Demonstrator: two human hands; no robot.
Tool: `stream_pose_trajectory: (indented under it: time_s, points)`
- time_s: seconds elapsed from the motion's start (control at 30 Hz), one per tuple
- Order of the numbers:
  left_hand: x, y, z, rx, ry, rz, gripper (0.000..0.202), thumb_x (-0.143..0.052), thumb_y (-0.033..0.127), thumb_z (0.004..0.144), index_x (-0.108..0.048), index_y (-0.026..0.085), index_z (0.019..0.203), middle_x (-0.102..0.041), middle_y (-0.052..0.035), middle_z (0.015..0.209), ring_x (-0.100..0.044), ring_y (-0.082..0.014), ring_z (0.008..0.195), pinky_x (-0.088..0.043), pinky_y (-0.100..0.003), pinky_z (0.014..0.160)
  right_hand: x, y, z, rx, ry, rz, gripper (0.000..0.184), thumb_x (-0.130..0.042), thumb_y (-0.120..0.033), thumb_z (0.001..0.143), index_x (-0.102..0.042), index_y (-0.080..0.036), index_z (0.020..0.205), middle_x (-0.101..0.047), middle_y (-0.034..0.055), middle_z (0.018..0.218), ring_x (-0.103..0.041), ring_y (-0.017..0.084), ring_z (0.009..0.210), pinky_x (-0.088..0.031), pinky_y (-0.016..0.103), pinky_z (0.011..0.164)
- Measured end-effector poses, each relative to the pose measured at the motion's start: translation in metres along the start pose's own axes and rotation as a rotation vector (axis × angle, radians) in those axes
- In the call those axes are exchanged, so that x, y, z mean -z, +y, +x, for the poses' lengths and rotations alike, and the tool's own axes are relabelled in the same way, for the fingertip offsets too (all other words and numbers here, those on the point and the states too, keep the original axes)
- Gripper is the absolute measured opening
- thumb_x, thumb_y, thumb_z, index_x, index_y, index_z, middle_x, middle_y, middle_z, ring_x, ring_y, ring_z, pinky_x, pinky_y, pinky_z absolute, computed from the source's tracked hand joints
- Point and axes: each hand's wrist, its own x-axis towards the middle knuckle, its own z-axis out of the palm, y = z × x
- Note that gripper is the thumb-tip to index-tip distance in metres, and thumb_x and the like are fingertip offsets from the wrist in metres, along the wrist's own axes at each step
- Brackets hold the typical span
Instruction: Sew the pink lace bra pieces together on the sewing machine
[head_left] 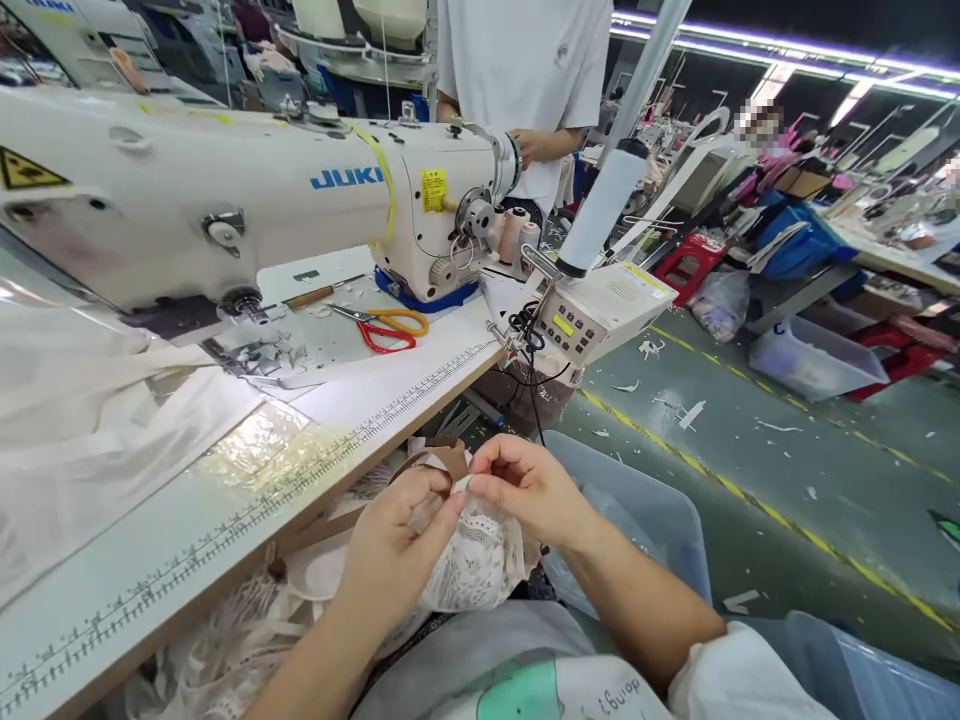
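Lace cloth (480, 565) sits just off the front edge of the table (142, 540), pinched in the closed fingertips of left hand (401, 530) and right hand (540, 495). Right of the table, a translucent bin (696, 515) holds crumpled clear plastic; farther right, a tub (799, 372) shows blurred pale contents.

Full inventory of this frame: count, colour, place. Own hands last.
Sewing machine: one, white, on the table
Table: one, whitish, left, ruler-marked edge
Scissors: one pair, red and orange handles, by the machine's blue base
Wooden-handled tool: one, brown, beside the scissors
Control box: one, off-white, right of the machine
Cylinder: one, white with black ends, above the control box
Translucent bins: at least three, bluish or clear, right
Co-worker: one, white shirt, behind the machine
Background workstations: too cluttered to count
White lace cloth: one bundle, between the hands
Left hand: one, fingers pinching the cloth
Right hand: one, same
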Motion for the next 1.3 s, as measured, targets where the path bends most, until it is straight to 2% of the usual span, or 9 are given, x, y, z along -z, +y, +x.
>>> stream_pose_trajectory:
  time_s: [0.1,0.23,0.43,0.6,0.73,0.87,0.97,1.13,1.3]
  points:
    - [-0.002,-0.004,0.001,0.02,0.025,-0.033,0.018,-0.063,0.04,0.065,-0.062,0.023,0.059,-0.058,0.0008,0.058,-0.05,-0.0162,0.056,-0.04,-0.026,0.056,0.001,0.004,0.003,-0.042,-0.004,-0.022,0.041,-0.072,-0.053,0.067,-0.054,-0.017,0.076,-0.051,-0.0018,0.068,-0.043,0.009,0.059,-0.036,0.022,0.055]
    - [-0.002,-0.01,0.002,0.096,-0.021,-0.122,0.021,-0.064,0.041,0.066,-0.062,0.021,0.058,-0.056,0.0009,0.056,-0.047,-0.0146,0.054,-0.037,-0.025,0.052,0.002,0.009,0.006,-0.081,-0.024,-0.085,0.039,-0.071,-0.051,0.069,-0.056,-0.016,0.076,-0.051,-0.0017,0.068,-0.042,0.008,0.059,-0.035,0.023,0.056]
    - [0.002,-0.015,0.004,0.069,-0.04,-0.224,0.02,-0.068,0.038,0.068,-0.063,0.02,0.06,-0.056,0.0004,0.058,-0.047,-0.0135,0.056,-0.038,-0.023,0.053,-0.003,0.009,0.007,0.003,0.006,-0.08,0.033,-0.068,-0.046,0.072,-0.054,-0.016,0.073,-0.05,-0.0022,0.066,-0.043,0.009,0.06,-0.037,0.023,0.059]
    - [0.004,-0.022,0.004,0.201,-0.077,-0.369,0.026,-0.076,0.041,0.064,-0.063,0.019,0.063,-0.055,0.0008,0.059,-0.048,-0.0124,0.057,-0.04,-0.021,0.052,-0.007,0.002,0.005,0.067,0.021,-0.172,0.019,-0.064,-0.033,0.073,-0.056,-0.017,0.074,-0.051,-0.0024,0.067,-0.045,0.009,0.061,-0.039,0.023,0.061]
    - [0.001,-0.015,0.0,0.306,-0.079,-0.436,0.035,-0.081,0.046,0.057,-0.06,0.019,0.062,-0.052,0.0017,0.056,-0.044,-0.0108,0.051,-0.037,-0.02,0.045,-0.009,0.0,0.003,0.077,0.043,-0.206,0.014,-0.063,-0.028,0.073,-0.056,-0.016,0.071,-0.051,-0.0029,0.065,-0.045,0.009,0.061,-0.038,0.022,0.06]
    - [-0.003,-0.002,-0.005,0.299,0.018,-0.434,0.036,-0.082,0.046,0.059,-0.059,0.019,0.065,-0.051,0.0033,0.056,-0.044,-0.0091,0.052,-0.037,-0.018,0.047,-0.009,-0.001,0.0,0.146,0.067,-0.257,0.011,-0.062,-0.025,0.074,-0.056,-0.016,0.07,-0.052,-0.0025,0.066,-0.047,0.009,0.063,-0.038,0.022,0.06]
    - [-0.002,-0.003,-0.006,0.299,0.01,-0.461,0.037,-0.083,0.047,0.058,-0.061,0.019,0.07,-0.057,0.0018,0.061,-0.05,-0.0104,0.056,-0.04,-0.017,0.05,-0.008,-0.001,-0.002,0.194,0.052,-0.255,0.011,-0.062,-0.026,0.074,-0.057,-0.016,0.07,-0.054,-0.0015,0.069,-0.048,0.01,0.065,-0.039,0.023,0.062]
    - [0.003,-0.009,0.0,0.358,-0.062,-0.598,0.038,-0.088,0.042,0.052,-0.063,0.018,0.067,-0.061,0.0012,0.062,-0.054,-0.0112,0.058,-0.045,-0.019,0.055,-0.002,0.002,-0.003,0.05,-0.069,-0.103,0.015,-0.066,-0.026,0.072,-0.058,-0.015,0.079,-0.053,-0.0019,0.071,-0.047,0.009,0.064,-0.039,0.023,0.062]
    - [0.002,-0.003,0.003,0.455,-0.035,-0.628,0.048,-0.091,0.044,0.041,-0.057,0.018,0.064,-0.058,0.0023,0.054,-0.051,-0.012,0.051,-0.042,-0.021,0.048,0.003,0.002,-0.001,-0.048,-0.119,-0.06,0.013,-0.063,-0.018,0.073,-0.058,-0.014,0.085,-0.052,-0.0029,0.07,-0.044,0.007,0.06,-0.038,0.021,0.057]
